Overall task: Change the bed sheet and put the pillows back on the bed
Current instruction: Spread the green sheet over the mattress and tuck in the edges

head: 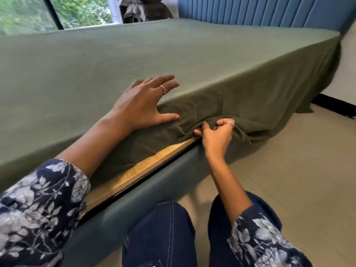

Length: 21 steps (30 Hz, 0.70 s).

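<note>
The olive-green cotton bed sheet point(173, 54) already lies smooth across the whole mattress. My left hand point(142, 105) presses flat on its edge, fingers spread, while my right hand point(215, 132) pinches a bunch of hanging cloth above the light wooden bed base point(138, 170). Toward the blue padded headboard point(269, 10) the side hangs untucked. I see no pillows on the bed, so those remain.
</note>
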### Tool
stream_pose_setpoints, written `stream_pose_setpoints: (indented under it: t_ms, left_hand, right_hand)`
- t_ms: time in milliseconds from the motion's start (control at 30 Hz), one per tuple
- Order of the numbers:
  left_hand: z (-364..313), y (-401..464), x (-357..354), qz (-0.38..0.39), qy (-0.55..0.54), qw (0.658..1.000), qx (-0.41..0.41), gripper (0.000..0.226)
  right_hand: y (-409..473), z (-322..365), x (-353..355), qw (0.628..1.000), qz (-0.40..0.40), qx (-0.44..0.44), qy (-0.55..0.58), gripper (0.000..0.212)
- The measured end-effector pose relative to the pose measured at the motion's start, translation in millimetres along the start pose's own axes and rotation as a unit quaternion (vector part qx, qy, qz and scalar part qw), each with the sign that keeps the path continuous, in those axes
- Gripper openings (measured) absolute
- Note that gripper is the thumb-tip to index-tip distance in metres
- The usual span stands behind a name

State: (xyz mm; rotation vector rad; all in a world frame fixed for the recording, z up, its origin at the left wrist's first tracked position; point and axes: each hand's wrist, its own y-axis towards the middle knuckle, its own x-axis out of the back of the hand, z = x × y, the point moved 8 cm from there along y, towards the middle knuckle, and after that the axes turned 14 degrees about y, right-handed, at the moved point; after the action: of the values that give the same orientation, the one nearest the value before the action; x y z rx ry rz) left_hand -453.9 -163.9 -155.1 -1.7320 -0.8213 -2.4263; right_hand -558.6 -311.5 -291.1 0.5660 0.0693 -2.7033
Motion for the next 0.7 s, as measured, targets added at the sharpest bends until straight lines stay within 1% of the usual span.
stream_pose_setpoints:
  t_ms: [33, 67, 100, 133, 167, 267, 300, 333, 400, 467, 567, 633, 667, 700]
  left_hand:
    - [-12.1, -7.8, 11.8, -0.075, 0.073, 0.994, -0.018, 0.061]
    - [-30.2, -19.3, 19.3, -0.143, 0.112, 0.983, -0.028, 0.046]
    - [-50.9, -32.4, 18.7, -0.189, 0.113, 0.975, -0.030, 0.033]
    - [-70.8, -44.8, 11.0, -0.206, 0.098, 0.973, -0.027, 0.024]
    - [-85.6, -55.0, -3.4, -0.195, 0.080, 0.977, -0.017, 0.020]
    - [-100.1, -67.9, -56.7, -0.080, 0.025, 0.995, 0.054, 0.034]
    - [-99.2, -68.4, -69.6, -0.048, 0.017, 0.996, 0.076, 0.038]
    - [-99.2, -67.6, -76.9, -0.028, 0.018, 0.995, 0.091, 0.041]
    - [-101.9, -67.6, -85.0, -0.004, 0.029, 0.994, 0.107, 0.042]
    - [-105.1, -70.5, -91.4, 0.015, 0.041, 0.992, 0.120, 0.045]
    - [-106.7, -69.6, -100.6, 0.051, 0.065, 0.987, 0.139, 0.049]
    - [-106.5, -61.8, -103.5, 0.056, 0.071, 0.983, 0.159, 0.051]
    - [-106.6, -57.1, -104.1, 0.057, 0.071, 0.982, 0.168, 0.050]
    - [-107.1, -52.7, -104.7, 0.056, 0.072, 0.980, 0.174, 0.048]
  right_hand:
    - [-4.2, 4.3, -3.6, 0.999, 0.009, 0.032, -0.016, 0.021]
    - [-8.0, 6.0, -5.3, 0.997, 0.027, 0.060, -0.031, 0.015]
    - [-12.1, 5.7, -5.8, 0.994, 0.054, 0.081, -0.041, 0.010]
    - [-16.1, 2.7, -5.4, 0.990, 0.094, 0.093, -0.051, 0.007]
    - [-20.3, -1.1, -5.1, 0.982, 0.140, 0.107, -0.071, 0.010]
    - [-28.4, -20.9, 3.0, 0.933, 0.267, 0.136, -0.199, 0.036]
    - [-27.4, -26.7, 6.6, 0.918, 0.292, 0.136, -0.232, 0.041]
    - [-26.1, -27.3, 10.3, 0.900, 0.303, 0.164, -0.267, 0.044]
    - [-23.8, -21.5, 11.4, 0.857, 0.298, 0.256, -0.333, 0.047]
    - [-22.1, -17.0, 7.1, 0.828, 0.280, 0.317, -0.369, 0.046]
    - [-19.1, -11.3, -0.8, 0.802, 0.265, 0.358, -0.399, 0.041]
    - [-18.4, -11.5, -5.6, 0.764, 0.269, 0.382, -0.445, 0.039]
    - [-18.4, -12.0, -7.9, 0.741, 0.270, 0.395, -0.472, 0.038]
    - [-17.0, -12.9, -10.5, 0.725, 0.269, 0.399, -0.492, 0.037]
